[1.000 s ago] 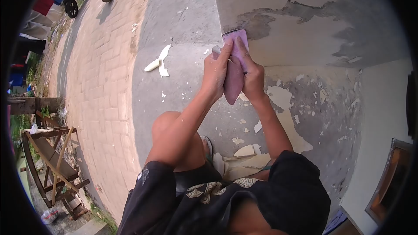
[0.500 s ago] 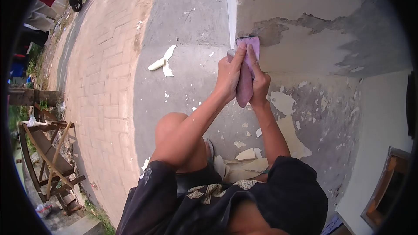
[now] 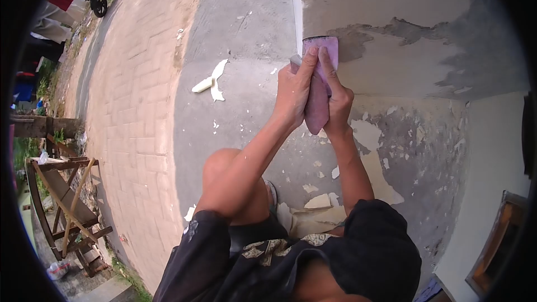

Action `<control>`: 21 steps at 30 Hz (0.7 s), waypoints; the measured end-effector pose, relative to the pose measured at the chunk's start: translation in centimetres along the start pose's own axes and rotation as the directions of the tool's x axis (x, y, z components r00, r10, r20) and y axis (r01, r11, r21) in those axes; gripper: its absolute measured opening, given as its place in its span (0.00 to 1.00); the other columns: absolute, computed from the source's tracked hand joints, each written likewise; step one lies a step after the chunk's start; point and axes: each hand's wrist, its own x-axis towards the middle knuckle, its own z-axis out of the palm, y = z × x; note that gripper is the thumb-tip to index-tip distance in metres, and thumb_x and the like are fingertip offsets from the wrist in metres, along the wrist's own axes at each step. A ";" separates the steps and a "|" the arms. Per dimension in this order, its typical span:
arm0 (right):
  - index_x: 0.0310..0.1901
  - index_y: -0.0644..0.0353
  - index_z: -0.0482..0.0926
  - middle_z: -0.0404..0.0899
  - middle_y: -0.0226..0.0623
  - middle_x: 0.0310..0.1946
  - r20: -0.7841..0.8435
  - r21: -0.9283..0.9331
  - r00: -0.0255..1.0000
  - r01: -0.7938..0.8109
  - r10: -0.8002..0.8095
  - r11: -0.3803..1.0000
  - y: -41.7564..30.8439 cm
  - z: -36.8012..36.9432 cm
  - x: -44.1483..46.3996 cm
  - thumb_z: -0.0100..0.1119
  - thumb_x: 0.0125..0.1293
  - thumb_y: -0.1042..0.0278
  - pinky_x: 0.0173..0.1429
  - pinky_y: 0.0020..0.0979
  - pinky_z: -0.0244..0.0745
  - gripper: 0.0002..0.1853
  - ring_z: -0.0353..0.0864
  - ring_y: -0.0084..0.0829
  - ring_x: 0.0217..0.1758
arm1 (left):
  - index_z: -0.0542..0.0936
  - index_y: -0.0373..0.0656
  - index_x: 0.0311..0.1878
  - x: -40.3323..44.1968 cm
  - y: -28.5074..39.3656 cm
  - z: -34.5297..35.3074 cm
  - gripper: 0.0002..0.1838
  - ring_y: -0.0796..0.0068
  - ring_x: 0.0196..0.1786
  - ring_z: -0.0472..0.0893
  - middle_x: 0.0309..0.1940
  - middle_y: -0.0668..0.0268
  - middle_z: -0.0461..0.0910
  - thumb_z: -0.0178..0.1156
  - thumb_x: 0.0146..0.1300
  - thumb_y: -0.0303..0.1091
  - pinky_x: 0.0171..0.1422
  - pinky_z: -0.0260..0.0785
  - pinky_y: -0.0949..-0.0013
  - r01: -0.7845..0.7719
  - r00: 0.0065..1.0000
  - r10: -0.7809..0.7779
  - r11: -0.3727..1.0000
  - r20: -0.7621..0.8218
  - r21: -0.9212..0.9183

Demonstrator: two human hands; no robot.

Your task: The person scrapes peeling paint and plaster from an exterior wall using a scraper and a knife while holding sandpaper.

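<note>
Both my hands hold a purple scraper [image 3: 329,50] with its wide, dark-edged end pointing up against the wall [image 3: 403,0], close to the wall's corner edge. My left hand [image 3: 293,95] grips it from the left, thumb laid along the scraper. From the other side my right hand [image 3: 338,103] wraps it, a finger stretched toward the broad end. The tapered, dusty purple handle end [image 3: 316,114] shows between my palms. A small grey piece [image 3: 295,62] sticks out by my left fingers; its kind is unclear. Grey patches with ragged edges mark the pale wall.
Peeled paint strips [image 3: 217,81] and scattered flakes lie on the grey concrete floor [image 3: 224,22]. Larger pale pieces [image 3: 319,218] are by my foot. Brick paving [image 3: 134,78] runs on the left, with a wooden frame [image 3: 67,207] beyond. A framed window [image 3: 498,240] is at lower right.
The scraper and both hands have moved slightly up along the wall, its broad end now higher. My grip looks the same.
</note>
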 end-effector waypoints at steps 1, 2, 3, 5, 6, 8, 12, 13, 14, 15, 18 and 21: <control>0.66 0.52 0.70 0.81 0.44 0.51 0.040 0.032 0.998 -0.049 0.048 0.998 -1.0 -0.5 0.1 0.60 0.59 0.78 0.40 0.29 0.80 0.31 0.85 0.31 0.35 | 0.77 0.35 0.39 -0.6 -0.2 0.0 0.26 0.82 0.31 0.75 0.31 0.66 0.77 0.59 0.66 0.55 0.33 0.69 0.77 0.020 1.000 -0.020 1.000 -0.016 -0.017; 0.66 0.51 0.70 0.79 0.47 0.54 0.099 0.039 0.987 -0.132 0.128 0.990 -1.9 -0.8 0.0 0.58 0.60 0.78 0.45 0.31 0.80 0.30 0.85 0.33 0.42 | 0.77 0.35 0.39 -0.9 0.0 0.0 0.26 0.82 0.31 0.74 0.31 0.66 0.77 0.59 0.66 0.55 0.32 0.69 0.77 0.027 0.999 -0.028 0.999 -0.025 -0.029; 0.66 0.51 0.70 0.79 0.47 0.54 0.059 -0.003 0.995 -0.081 0.081 0.997 -1.3 -0.5 -0.5 0.58 0.60 0.78 0.47 0.31 0.80 0.30 0.84 0.34 0.44 | 0.77 0.35 0.39 -0.6 0.6 0.2 0.26 0.82 0.31 0.74 0.30 0.66 0.77 0.59 0.66 0.55 0.32 0.69 0.77 0.008 1.000 -0.009 0.999 -0.022 -0.038; 0.66 0.51 0.70 0.78 0.47 0.55 -0.016 -0.090 1.000 0.024 -0.025 0.996 0.4 0.5 -1.8 0.58 0.60 0.79 0.51 0.32 0.79 0.30 0.83 0.36 0.49 | 0.77 0.35 0.39 -0.7 0.3 0.5 0.25 0.82 0.31 0.74 0.31 0.66 0.77 0.59 0.66 0.54 0.33 0.70 0.76 0.000 0.998 -0.002 1.000 -0.070 -0.021; 0.66 0.51 0.70 0.79 0.46 0.55 0.012 -0.032 0.999 -0.040 0.040 0.999 -0.1 0.4 -1.6 0.59 0.60 0.78 0.56 0.33 0.77 0.30 0.81 0.38 0.54 | 0.77 0.34 0.39 -0.8 0.3 0.7 0.25 0.82 0.31 0.74 0.31 0.66 0.77 0.59 0.66 0.54 0.33 0.70 0.76 -0.001 0.996 0.000 1.000 -0.091 -0.014; 0.66 0.52 0.70 0.78 0.47 0.55 0.045 0.022 0.997 -0.060 0.059 0.998 -0.3 0.0 -1.0 0.59 0.60 0.78 0.57 0.33 0.77 0.30 0.81 0.38 0.54 | 0.77 0.34 0.39 -0.8 -0.1 0.3 0.26 0.82 0.31 0.75 0.31 0.65 0.78 0.59 0.67 0.54 0.33 0.70 0.76 0.002 0.997 -0.002 1.000 -0.073 -0.007; 0.67 0.55 0.69 0.78 0.48 0.56 0.082 0.057 0.985 -0.156 0.151 0.986 -0.9 -0.4 -1.8 0.59 0.60 0.79 0.56 0.34 0.77 0.30 0.82 0.39 0.52 | 0.77 0.34 0.39 -0.9 0.0 0.0 0.25 0.81 0.31 0.75 0.31 0.65 0.77 0.59 0.67 0.53 0.33 0.70 0.75 0.059 0.998 -0.059 0.998 -0.037 -0.004; 0.67 0.55 0.69 0.78 0.47 0.56 0.057 0.035 0.991 -0.122 0.120 0.992 -0.7 -0.3 -1.7 0.59 0.60 0.79 0.55 0.34 0.78 0.31 0.83 0.39 0.52 | 0.77 0.34 0.39 -0.9 -0.3 0.0 0.25 0.81 0.32 0.75 0.31 0.65 0.77 0.60 0.66 0.53 0.34 0.71 0.75 0.073 0.997 -0.073 0.997 -0.037 -0.003; 0.67 0.55 0.68 0.78 0.47 0.56 0.037 0.014 0.995 -0.089 0.088 0.996 -0.2 0.0 -2.1 0.59 0.59 0.79 0.55 0.34 0.78 0.31 0.83 0.39 0.52 | 0.77 0.33 0.40 -0.7 -0.5 0.3 0.26 0.81 0.33 0.75 0.32 0.65 0.77 0.60 0.66 0.54 0.35 0.71 0.74 0.068 0.995 -0.067 0.998 -0.070 0.004; 0.67 0.55 0.68 0.78 0.46 0.56 0.029 -0.009 0.997 -0.066 0.066 0.998 -0.1 0.0 -2.1 0.59 0.59 0.79 0.54 0.34 0.78 0.31 0.83 0.39 0.51 | 0.77 0.33 0.40 -0.7 -0.6 0.5 0.26 0.81 0.34 0.75 0.33 0.64 0.78 0.60 0.65 0.54 0.36 0.71 0.73 0.073 0.991 -0.072 0.997 -0.113 0.005; 0.67 0.54 0.68 0.79 0.43 0.55 0.086 0.036 0.986 -0.143 0.139 0.989 -0.1 -0.4 -2.5 0.59 0.59 0.79 0.53 0.33 0.79 0.32 0.83 0.39 0.50 | 0.77 0.33 0.42 -0.3 -0.9 -0.2 0.27 0.80 0.36 0.76 0.35 0.63 0.78 0.61 0.64 0.55 0.38 0.71 0.72 0.052 0.998 -0.053 0.999 -0.034 -0.005; 0.67 0.52 0.68 0.80 0.42 0.54 0.063 0.009 0.997 -0.052 0.052 0.999 0.8 -0.4 -2.2 0.59 0.59 0.79 0.50 0.32 0.80 0.32 0.84 0.37 0.47 | 0.77 0.33 0.42 -0.6 -0.6 0.7 0.27 0.80 0.35 0.76 0.34 0.64 0.78 0.60 0.65 0.56 0.37 0.71 0.73 0.045 0.996 -0.046 0.999 -0.075 -0.015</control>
